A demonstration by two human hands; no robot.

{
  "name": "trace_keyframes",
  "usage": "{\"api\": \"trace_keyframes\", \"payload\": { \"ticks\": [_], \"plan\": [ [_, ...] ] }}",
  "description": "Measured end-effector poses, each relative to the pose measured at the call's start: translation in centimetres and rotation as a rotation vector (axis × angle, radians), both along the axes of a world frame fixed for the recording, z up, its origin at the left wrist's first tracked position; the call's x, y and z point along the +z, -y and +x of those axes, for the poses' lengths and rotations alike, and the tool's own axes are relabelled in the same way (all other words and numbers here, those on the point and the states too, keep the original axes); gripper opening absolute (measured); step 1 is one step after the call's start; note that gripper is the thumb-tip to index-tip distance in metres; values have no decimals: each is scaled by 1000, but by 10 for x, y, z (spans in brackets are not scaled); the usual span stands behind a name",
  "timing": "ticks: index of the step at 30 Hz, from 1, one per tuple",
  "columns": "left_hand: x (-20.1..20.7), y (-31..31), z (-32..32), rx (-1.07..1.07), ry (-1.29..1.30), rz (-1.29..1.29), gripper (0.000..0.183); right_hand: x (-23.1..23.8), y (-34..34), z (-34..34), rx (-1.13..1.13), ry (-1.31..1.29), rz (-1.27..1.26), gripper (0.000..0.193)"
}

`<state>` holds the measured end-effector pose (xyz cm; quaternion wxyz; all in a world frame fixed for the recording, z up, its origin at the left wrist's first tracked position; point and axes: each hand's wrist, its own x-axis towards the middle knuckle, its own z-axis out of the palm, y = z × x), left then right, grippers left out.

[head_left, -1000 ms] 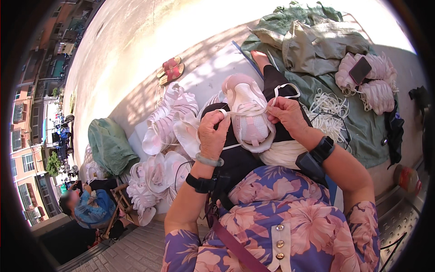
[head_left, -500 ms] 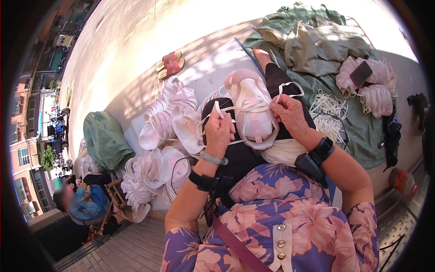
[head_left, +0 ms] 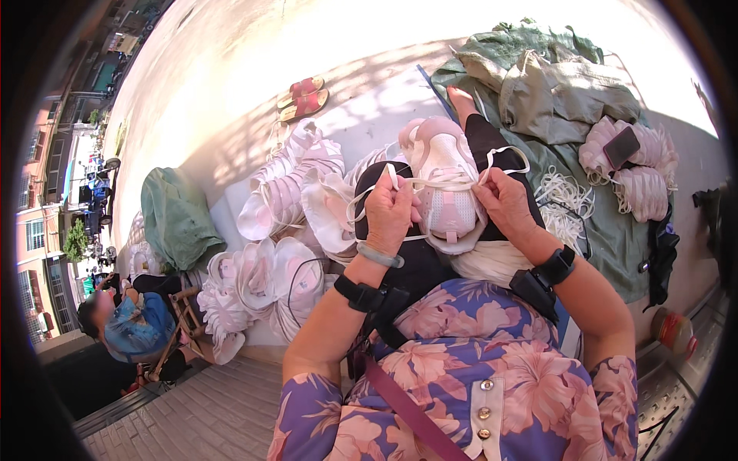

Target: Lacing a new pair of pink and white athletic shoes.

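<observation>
A pink and white sneaker upper (head_left: 450, 211) rests across my lap, between my black-trousered legs. White laces (head_left: 444, 183) run across its front, stretched sideways between my two hands. My left hand (head_left: 390, 211) closes in a pinch on a lace, with a small loop standing up from the fingers. On the other side my right hand (head_left: 507, 203) pinches the lace too, and a larger loop rises past the knuckles. Beneath the shoe, against my lap, lies a bundle of pale laces (head_left: 492, 263).
Stacks of pink-white shoe uppers (head_left: 288, 180) lie to the left, beside a green sack (head_left: 178, 219). Right are a heap of white laces (head_left: 565, 201), green cloth (head_left: 615, 253) and tied uppers bearing a phone (head_left: 621, 147). Sandals (head_left: 304, 100) lie ahead; a seated person (head_left: 138, 326) is far left.
The lace between my hands lies straighter and tighter across the shoe. Both hands keep their pinch. The whole view has shifted slightly.
</observation>
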<state>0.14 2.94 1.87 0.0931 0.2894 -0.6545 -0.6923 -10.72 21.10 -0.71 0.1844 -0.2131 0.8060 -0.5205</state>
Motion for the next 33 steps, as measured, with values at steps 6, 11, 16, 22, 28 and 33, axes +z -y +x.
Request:
{"api": "trace_keyframes", "payload": {
  "ticks": [6,11,16,22,28,33],
  "plan": [
    [-6,3,-1,-11,57,-65,12,12,-6,0,16,5,225,21],
    [-22,3,-2,-68,42,-267,7,8,-9,0,11,155,60,18],
    [-29,3,-6,-24,-49,-380,5,-4,-13,-3,-3,258,-47,14],
    [-23,1,-8,-43,-58,-518,5,-9,-14,-2,1,299,-101,11],
    [-13,-5,-12,-55,-83,-626,6,-9,-16,0,-1,279,-102,10],
    [-12,-7,-19,-104,-110,-849,7,-11,-16,1,4,287,-114,9]
  ]
}}
